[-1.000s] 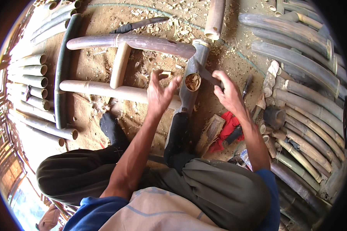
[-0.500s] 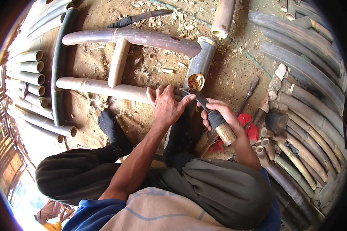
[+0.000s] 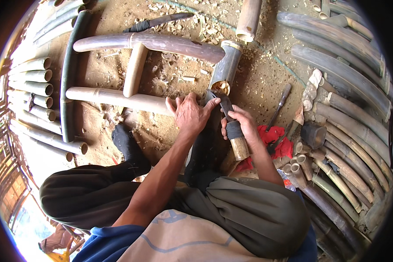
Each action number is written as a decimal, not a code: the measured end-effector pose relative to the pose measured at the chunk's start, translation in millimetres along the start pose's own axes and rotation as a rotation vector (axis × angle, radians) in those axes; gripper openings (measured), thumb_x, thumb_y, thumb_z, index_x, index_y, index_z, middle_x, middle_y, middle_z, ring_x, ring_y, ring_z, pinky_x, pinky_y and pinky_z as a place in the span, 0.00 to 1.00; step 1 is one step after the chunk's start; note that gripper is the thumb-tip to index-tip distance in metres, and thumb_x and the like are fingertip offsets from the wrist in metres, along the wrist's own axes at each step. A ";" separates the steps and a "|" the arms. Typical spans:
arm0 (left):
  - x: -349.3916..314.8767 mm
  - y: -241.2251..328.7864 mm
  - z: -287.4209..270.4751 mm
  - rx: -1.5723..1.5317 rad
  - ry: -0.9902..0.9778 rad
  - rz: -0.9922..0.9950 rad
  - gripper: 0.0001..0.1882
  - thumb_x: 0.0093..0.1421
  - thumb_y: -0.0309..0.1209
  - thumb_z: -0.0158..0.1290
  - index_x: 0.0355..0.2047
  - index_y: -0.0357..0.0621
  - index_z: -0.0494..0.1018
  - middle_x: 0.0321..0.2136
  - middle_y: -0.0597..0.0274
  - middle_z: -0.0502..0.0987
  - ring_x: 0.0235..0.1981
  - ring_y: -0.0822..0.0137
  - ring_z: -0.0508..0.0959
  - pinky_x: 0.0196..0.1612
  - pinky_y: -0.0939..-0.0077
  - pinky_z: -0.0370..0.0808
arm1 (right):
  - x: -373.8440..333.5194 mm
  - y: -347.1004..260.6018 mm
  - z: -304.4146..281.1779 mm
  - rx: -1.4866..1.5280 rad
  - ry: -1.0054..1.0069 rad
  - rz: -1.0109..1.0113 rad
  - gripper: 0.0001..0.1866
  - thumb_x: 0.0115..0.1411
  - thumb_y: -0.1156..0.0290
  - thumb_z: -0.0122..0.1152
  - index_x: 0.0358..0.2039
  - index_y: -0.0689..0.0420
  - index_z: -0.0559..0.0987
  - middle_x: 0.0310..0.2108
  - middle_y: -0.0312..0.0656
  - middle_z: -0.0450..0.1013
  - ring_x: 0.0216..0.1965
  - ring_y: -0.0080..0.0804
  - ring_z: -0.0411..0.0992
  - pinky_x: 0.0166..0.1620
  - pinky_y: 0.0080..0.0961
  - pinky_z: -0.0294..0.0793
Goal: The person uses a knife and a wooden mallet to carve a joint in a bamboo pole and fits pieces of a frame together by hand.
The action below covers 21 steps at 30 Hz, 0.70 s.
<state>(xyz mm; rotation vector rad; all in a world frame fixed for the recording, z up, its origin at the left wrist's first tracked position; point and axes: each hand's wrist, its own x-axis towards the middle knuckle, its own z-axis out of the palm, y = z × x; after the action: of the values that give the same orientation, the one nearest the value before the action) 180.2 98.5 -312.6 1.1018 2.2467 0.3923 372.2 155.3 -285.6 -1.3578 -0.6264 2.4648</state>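
Note:
My left hand (image 3: 191, 112) grips the right end of a pale bamboo pole (image 3: 113, 98), its fingers curled over the top. Its thumb stretches out against the dark blade of a knife (image 3: 225, 105). My right hand (image 3: 244, 124) is closed round the knife, whose handle has a black wrapping and a bare, pale butt end. The blade tip lies at the pole's end, beside a cut opening (image 3: 221, 87) in a thick grey bamboo post (image 3: 228, 65). A short crosspiece (image 3: 135, 70) links the pale pole to an upper bamboo rail (image 3: 170, 45).
A dark green bamboo length (image 3: 68, 74) crosses the frame's left end. Another knife (image 3: 161, 21) lies among wood chips beyond. At right are a chisel-like tool (image 3: 280, 102), a red cloth (image 3: 284, 147) and stacked bamboo (image 3: 345, 83). Cut bamboo tubes (image 3: 35, 89) lie far left.
My right hand has shifted slightly left and the knife has turned more upright, its butt end swinging left. My left hand keeps its place on the pole. The view has shifted a little.

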 end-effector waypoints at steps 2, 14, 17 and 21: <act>0.3 0.9 0.8 -0.012 -0.002 -0.006 0.44 0.53 0.75 0.55 0.40 0.41 0.82 0.35 0.49 0.83 0.53 0.48 0.76 0.73 0.42 0.38 | 4.9 10.5 -1.6 -0.008 -0.015 -0.055 0.14 0.70 0.66 0.51 0.51 0.59 0.73 0.27 0.47 0.77 0.22 0.36 0.78 0.26 0.34 0.83; 40.4 21.7 -15.8 -0.021 -0.065 0.125 0.35 0.61 0.64 0.55 0.39 0.39 0.79 0.34 0.49 0.84 0.45 0.49 0.81 0.58 0.49 0.62 | -7.5 13.1 -30.4 -0.267 0.502 -0.589 0.24 0.70 0.59 0.53 0.61 0.59 0.73 0.30 0.43 0.78 0.31 0.30 0.79 0.36 0.26 0.78; 75.1 18.4 2.5 0.113 -0.216 0.274 0.25 0.65 0.53 0.54 0.32 0.40 0.80 0.28 0.46 0.83 0.33 0.49 0.83 0.46 0.52 0.72 | 31.6 15.8 -64.7 -1.289 1.132 -0.804 0.30 0.67 0.60 0.56 0.66 0.60 0.69 0.39 0.54 0.78 0.42 0.51 0.78 0.46 0.46 0.77; 71.4 19.9 -21.1 -0.119 -0.038 0.425 0.17 0.65 0.41 0.51 0.29 0.39 0.79 0.24 0.41 0.80 0.26 0.44 0.81 0.33 0.52 0.76 | 40.5 8.4 -49.9 -1.524 1.254 -0.504 0.37 0.64 0.56 0.62 0.69 0.56 0.65 0.50 0.57 0.72 0.52 0.58 0.72 0.53 0.54 0.72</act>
<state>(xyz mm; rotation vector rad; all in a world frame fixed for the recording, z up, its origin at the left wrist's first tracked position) 145.1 167.1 -313.7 1.5080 1.9199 0.6614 392.9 177.2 -342.9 -2.1957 -2.0677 0.1087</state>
